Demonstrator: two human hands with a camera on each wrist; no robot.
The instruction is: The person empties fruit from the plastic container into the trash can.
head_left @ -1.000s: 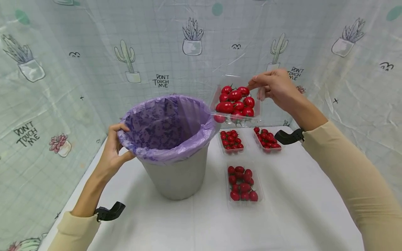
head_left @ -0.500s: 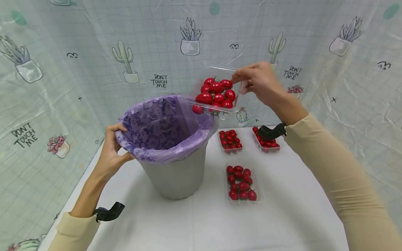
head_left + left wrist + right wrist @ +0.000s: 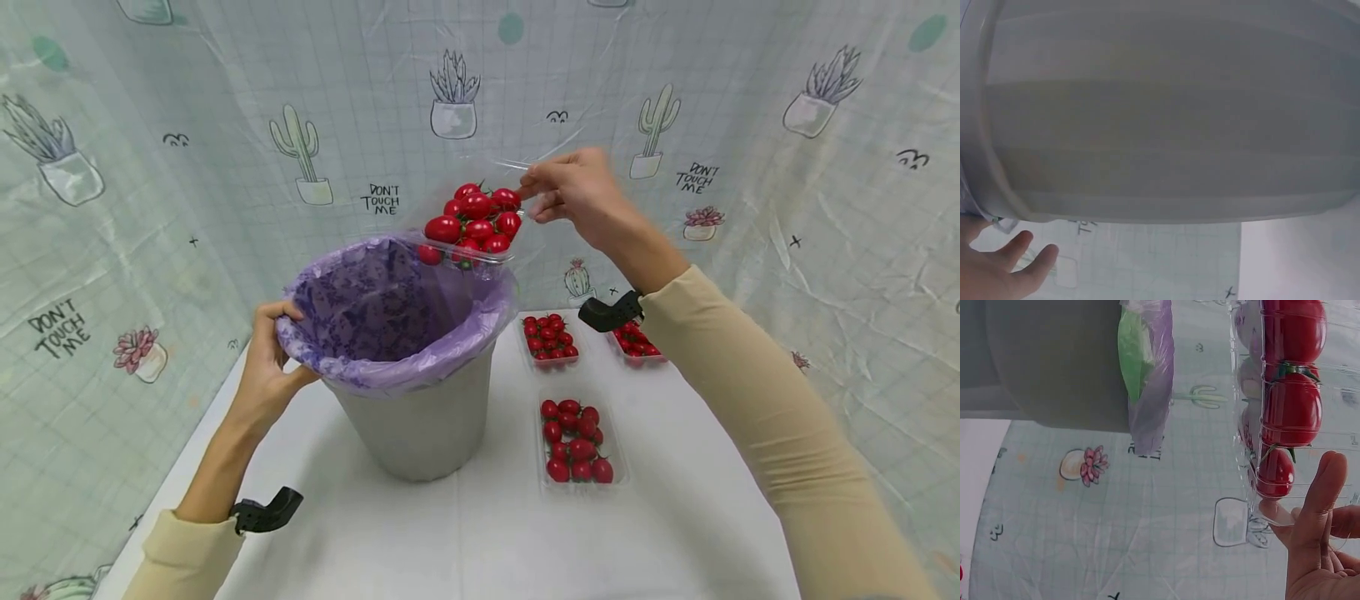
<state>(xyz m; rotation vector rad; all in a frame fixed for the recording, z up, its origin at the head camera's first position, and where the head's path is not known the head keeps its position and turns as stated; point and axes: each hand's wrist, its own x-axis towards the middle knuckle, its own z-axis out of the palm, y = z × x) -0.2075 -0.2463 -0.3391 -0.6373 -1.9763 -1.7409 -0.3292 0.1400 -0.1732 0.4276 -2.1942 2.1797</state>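
Note:
My left hand (image 3: 264, 362) grips the near-left rim of a grey bin (image 3: 427, 437). A purple patterned bag (image 3: 390, 377) lines the bin and folds over its rim; the visible inside wall shows only the bag. In the left wrist view, the bin's side (image 3: 1147, 112) fills most of the frame, with part of the hand (image 3: 1010, 269) below its rim. My right hand (image 3: 583, 200) holds a clear plastic box (image 3: 504, 165) by its right side, tilted, above the bin's back-right rim. Red cherry tomatoes (image 3: 477, 207) lie inside it. The right wrist view shows the tomatoes (image 3: 1291, 409) behind clear plastic.
On the white table (image 3: 525, 550), right of the bin, stand a near box of cherry tomatoes (image 3: 577, 442), a farther one (image 3: 551, 337) and a third (image 3: 636, 343) partly behind the right wrist. A patterned curtain (image 3: 360, 83) closes off the back and sides.
My right hand has carried the box of cherry tomatoes leftward, from beside the bin's right rim to above its back-right part. My left hand has stayed on the rim.

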